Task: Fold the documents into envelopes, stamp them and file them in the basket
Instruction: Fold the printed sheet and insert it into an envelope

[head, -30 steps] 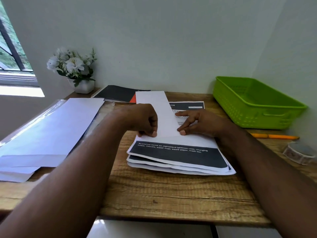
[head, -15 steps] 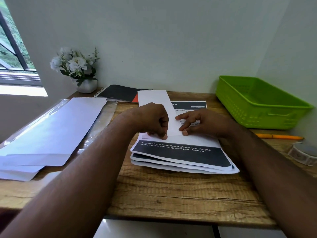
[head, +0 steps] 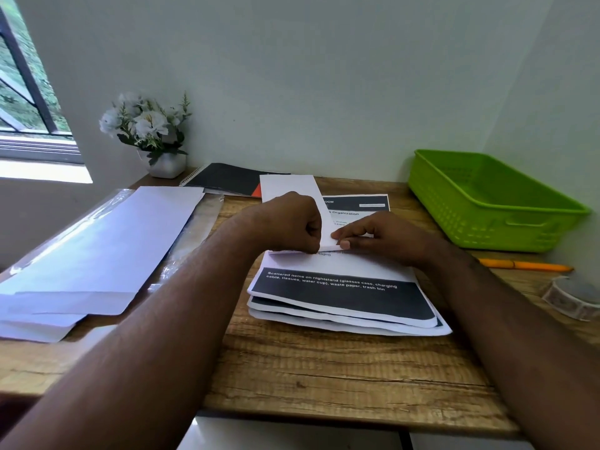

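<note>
left hand [head: 292, 224] fisted, pinching folded paper [head: 289, 186]; right hand [head: 373, 237] pinching it; contents hidden

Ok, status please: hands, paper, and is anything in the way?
Both hands pinching the folded paper over the document stack. Basket empty, path clear.

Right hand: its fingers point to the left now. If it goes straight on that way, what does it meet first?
Most likely the left hand, just across the folded paper that the right hand pinches; depth is unclear.
</note>
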Available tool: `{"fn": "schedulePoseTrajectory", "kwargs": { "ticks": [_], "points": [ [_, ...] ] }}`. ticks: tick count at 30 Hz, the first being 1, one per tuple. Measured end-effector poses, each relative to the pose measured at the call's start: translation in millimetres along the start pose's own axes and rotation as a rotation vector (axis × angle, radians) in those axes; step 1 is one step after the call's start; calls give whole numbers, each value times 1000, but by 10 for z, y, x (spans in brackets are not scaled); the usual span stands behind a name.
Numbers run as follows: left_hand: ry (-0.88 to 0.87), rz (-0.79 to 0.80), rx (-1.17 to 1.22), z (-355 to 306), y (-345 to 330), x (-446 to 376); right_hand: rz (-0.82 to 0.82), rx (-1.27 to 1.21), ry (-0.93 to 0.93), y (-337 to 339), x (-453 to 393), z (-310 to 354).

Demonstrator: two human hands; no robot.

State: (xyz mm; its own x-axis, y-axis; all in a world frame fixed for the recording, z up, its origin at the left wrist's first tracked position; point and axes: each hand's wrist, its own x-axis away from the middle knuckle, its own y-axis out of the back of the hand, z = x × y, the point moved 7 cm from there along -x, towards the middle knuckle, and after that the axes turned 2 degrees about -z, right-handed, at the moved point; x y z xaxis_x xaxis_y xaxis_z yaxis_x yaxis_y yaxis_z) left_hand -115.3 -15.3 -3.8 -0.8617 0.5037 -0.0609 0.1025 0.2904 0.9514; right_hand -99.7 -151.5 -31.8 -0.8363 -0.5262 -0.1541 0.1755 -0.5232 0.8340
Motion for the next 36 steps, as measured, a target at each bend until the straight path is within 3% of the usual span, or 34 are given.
{"fn": "schedulePoseTrajectory", "kwargs": {
  "ticks": [4, 7, 10, 12, 14, 16, 19, 22, 26, 28, 31, 34, 36],
  "points": [
    [-20, -126, -18, -63, 40, -5, -238, 156, 129, 75, 3, 123],
    [-3, -233, -57, -67, 57, -73, -420, 120, 206, 168, 7, 185],
    [-50, -534, -50, -62, 282, -28, -610, -89, 230, 321, 64, 197],
    [-191, -853, 140, -102, 537, 169, -757, -187, 210, 425, 133, 152],
    [-283, -1096, 529, -9, 740, 391, -865, -302, 137, 487, 162, 12],
    [-251, -1289, 816, 200, 883, 526, -972, -466, 38, 534, 193, -150],
    [-102, -1478, 1043, 533, 923, 595, -1020, -867, 34, 584, 214, -279],
    [194, -1390, 932, 775, 752, 459, -974, -1005, -54, 626, 206, -359],
    [552, -887, 577, 979, 411, 236, -950, -809, -218, 601, 197, -529],
    [611, -649, 371, 987, 248, 178, -856, -503, -344, 572, 190, -640],
    [632, -414, 71, 1006, 48, 103, -638, -32, -383, 474, 155, -683],
    [607, -344, -95, 995, 4, 38, -488, 393, -328, 399, 106, -564],
    [502, -385, -135, 903, 14, -21, -472, 493, -219, 390, 61, -416]
  ]
}}
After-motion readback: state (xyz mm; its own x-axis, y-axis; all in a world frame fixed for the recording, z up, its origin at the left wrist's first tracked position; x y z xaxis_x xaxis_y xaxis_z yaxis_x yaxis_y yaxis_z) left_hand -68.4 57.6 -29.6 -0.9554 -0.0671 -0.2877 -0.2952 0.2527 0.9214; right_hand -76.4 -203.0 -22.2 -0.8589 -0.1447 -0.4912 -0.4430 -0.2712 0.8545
